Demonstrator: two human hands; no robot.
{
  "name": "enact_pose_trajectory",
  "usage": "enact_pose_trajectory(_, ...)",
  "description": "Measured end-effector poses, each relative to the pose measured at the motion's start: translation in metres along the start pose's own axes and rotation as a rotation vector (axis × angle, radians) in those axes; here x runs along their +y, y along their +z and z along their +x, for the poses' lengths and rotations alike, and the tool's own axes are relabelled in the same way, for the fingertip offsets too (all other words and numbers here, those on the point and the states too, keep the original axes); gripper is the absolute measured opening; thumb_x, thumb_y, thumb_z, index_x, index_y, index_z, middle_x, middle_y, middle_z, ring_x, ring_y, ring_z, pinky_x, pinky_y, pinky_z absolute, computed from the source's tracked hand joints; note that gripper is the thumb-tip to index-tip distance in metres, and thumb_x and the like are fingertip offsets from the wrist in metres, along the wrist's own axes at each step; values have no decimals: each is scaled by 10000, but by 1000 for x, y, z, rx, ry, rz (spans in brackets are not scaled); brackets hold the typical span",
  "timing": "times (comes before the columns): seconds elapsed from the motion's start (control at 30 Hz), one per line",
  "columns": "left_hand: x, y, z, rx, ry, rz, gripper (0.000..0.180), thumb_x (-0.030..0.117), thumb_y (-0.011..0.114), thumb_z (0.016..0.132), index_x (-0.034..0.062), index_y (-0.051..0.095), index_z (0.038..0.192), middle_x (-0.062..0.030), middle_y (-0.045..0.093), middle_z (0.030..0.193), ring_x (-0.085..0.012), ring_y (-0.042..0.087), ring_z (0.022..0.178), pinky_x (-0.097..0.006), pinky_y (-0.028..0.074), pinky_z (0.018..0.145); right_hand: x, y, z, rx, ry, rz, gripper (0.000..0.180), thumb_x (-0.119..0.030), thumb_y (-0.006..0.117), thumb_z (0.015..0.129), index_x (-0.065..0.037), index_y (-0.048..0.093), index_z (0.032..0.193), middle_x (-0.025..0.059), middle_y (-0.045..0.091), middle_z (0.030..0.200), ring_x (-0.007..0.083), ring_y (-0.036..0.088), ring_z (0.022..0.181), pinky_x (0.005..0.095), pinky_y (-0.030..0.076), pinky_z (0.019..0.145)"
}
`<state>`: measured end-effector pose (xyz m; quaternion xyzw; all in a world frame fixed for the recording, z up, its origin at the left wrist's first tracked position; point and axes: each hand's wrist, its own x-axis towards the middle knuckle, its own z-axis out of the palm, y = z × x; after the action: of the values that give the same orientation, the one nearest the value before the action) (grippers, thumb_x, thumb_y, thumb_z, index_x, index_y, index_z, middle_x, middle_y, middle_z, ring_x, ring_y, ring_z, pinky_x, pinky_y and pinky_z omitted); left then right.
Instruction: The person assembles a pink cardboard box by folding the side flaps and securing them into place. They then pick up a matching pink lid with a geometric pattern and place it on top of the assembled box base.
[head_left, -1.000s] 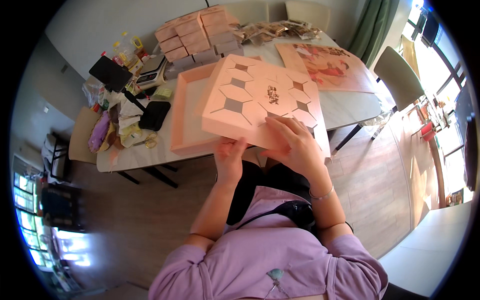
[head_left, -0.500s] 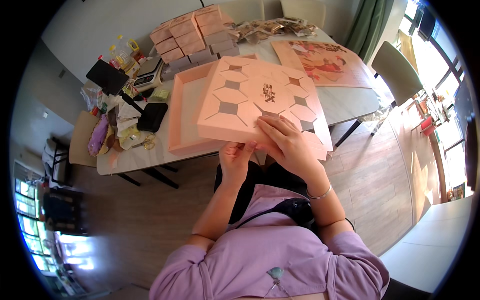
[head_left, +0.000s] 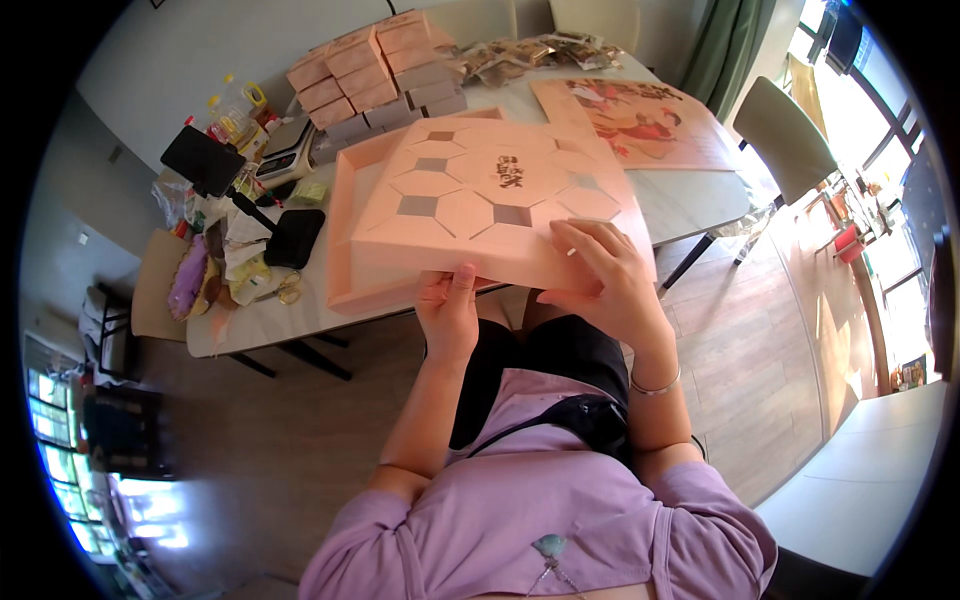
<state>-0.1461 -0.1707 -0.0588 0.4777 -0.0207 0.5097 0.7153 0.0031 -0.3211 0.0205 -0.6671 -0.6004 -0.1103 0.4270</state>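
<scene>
A pink cardboard box insert (head_left: 455,185) with octagon-shaped cut lines and square openings is held tilted in front of me, over the table's near edge. My left hand (head_left: 447,310) grips its front flap, thumb on the outside and the other fingers tucked underneath. At the right part of the same front edge, my right hand (head_left: 610,285) has its bent fingers on the top and its thumb by the flap's lower edge. Behind and left of the insert, partly covered by it, lies a shallow pink box tray (head_left: 345,215) on the table.
Pink and grey small boxes (head_left: 355,70) are stacked at the back, beside packets (head_left: 530,55). A printed pink panel (head_left: 650,125) lies back right. A black stand (head_left: 295,238), kitchen scale (head_left: 285,150), bottles (head_left: 235,105) and scissors (head_left: 289,290) are at left. A chair (head_left: 785,140) stands right.
The front of the insert has tipped, showing more of its flap. My right hand has shifted right along the edge, away from my left, its fingers more apart. My left hand has moved slightly left.
</scene>
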Motion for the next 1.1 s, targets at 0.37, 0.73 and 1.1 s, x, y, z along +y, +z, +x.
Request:
enact_pose_trajectory(0.37,-20,19,-14,-34,-345,125,202,81,568,1032,-34,649,1177,-137,725,1079,-219,728,942,-376,608,874,10,15,-4,6,-6,62,480,-227,817,737,-88,693,1179,66,690,1111,276,636,1033,385,545,863)
enact_pose_trajectory(0.73,-23,25,-18,-71,-206,170,214,119,577,1047,-31,642,1185,-92,702,1076,-138,669,976,-313,568,905,15,15,-2,-48,-79,-32,466,-264,790,782,-64,693,1191,92,691,1117,301,629,1066,436,462,1001)
enact_pose_trajectory(1.1,-22,25,1,-18,-152,44,264,150,503,1075,8,559,1289,-102,677,1175,-180,686,1045,-349,587,894,2,2,1,97,-42,-165,552,-257,874,687,-66,695,1173,98,689,1126,318,641,1022,433,484,974)
